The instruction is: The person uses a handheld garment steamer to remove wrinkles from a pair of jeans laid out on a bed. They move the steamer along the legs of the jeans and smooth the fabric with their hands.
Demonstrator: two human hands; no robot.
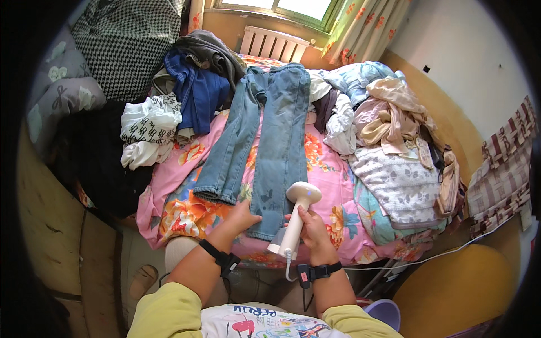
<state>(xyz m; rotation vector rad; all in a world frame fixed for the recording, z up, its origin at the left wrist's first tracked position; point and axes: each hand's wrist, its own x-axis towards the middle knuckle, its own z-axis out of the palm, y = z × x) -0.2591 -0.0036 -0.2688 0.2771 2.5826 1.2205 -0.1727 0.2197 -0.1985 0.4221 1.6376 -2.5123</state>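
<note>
Centre of frame: pair of light-blue denim jeans laid flat on a bed with a pink floral cover. Left hand presses open-palmed on one hem. Right hand, lower centre, is clamped around a cream handheld garment steamer, head touching the denim.

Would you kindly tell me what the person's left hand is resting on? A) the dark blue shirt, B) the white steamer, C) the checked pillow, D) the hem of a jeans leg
D: the left hand lies flat on the hem of the jeans spread on the bed, while the right hand grips the white steamer.
</note>
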